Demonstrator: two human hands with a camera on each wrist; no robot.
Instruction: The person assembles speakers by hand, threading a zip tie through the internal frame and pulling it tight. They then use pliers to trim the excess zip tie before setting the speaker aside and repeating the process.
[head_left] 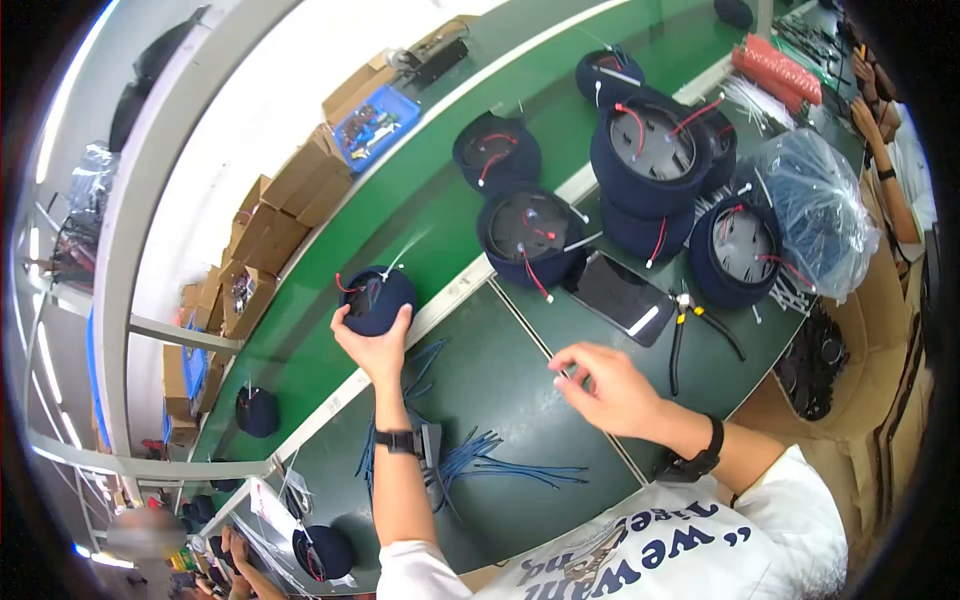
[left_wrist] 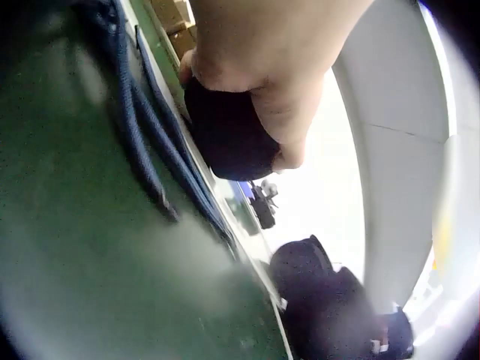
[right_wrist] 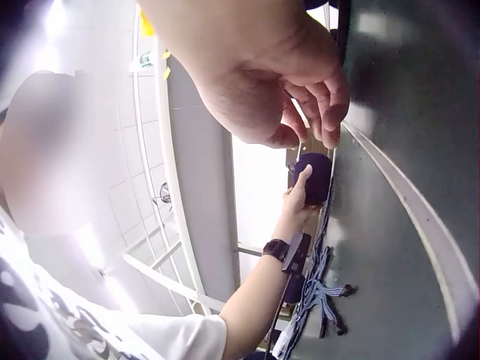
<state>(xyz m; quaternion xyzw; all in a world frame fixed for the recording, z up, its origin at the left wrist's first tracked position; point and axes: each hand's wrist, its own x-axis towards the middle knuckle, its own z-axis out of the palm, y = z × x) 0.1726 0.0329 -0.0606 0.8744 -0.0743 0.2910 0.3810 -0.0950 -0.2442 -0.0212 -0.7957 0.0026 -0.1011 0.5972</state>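
Observation:
My left hand (head_left: pixel 375 348) grips a navy, round, fabric-covered housing (head_left: pixel 378 312) over the green belt beyond the table edge. Red wires and a pale cable tie stick up from its open top. In the left wrist view the thumb and fingers wrap the dark side of the housing (left_wrist: pixel 229 139). My right hand (head_left: pixel 608 388) hovers above the dark green table with loosely bent fingers and nothing visible in them. The right wrist view shows this hand (right_wrist: pixel 270 94) with its fingertips close together. A bundle of blue cords (head_left: pixel 480 458) lies near my left forearm.
Several similar navy housings (head_left: pixel 525 235) stand at the back right, some stacked. Near them lie a black flat panel (head_left: pixel 618 298), yellow-and-black cutters (head_left: pixel 681 335) and a clear plastic bag (head_left: pixel 815 215). Cardboard boxes (head_left: pixel 270 225) and a blue tray (head_left: pixel 378 128) line the belt's far side.

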